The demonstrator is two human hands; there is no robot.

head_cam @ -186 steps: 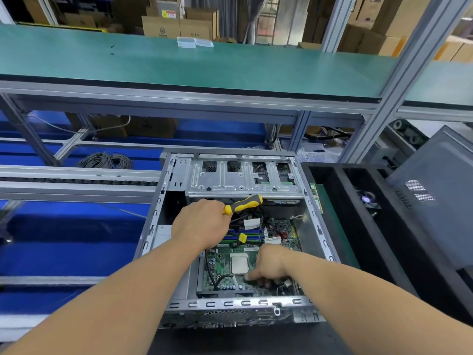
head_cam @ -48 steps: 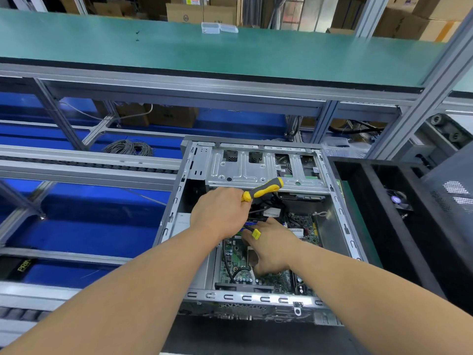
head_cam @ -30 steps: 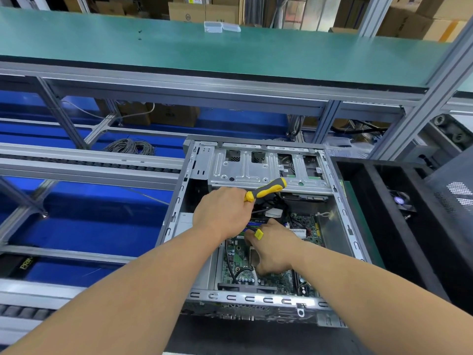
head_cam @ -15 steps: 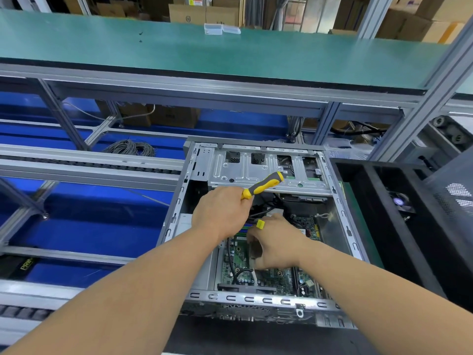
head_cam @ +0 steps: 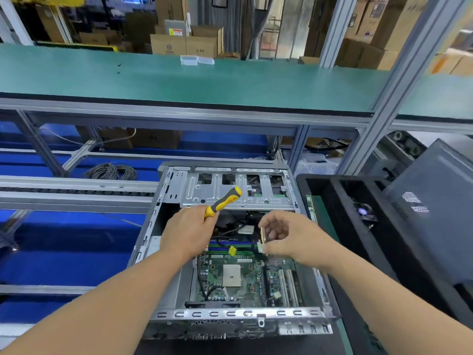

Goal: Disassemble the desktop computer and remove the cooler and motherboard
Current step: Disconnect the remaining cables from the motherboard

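The open grey metal desktop computer case [head_cam: 238,252] lies on its side on the work surface, its green motherboard [head_cam: 238,278] seated flat on the case floor with a bare square processor socket [head_cam: 231,275] in the middle. The left hand [head_cam: 188,235] grips a yellow-and-black-handled screwdriver [head_cam: 224,201] (handle slanting up and right). The right hand [head_cam: 286,238], above the board, pinches a small flat gold-edged chip [head_cam: 262,235] between thumb and fingers.

L hand [head_cam: 188,234] fisted on screwdriver [head_cam: 223,201]; R hand [head_cam: 286,235] pinches small chip [head_cam: 262,234].
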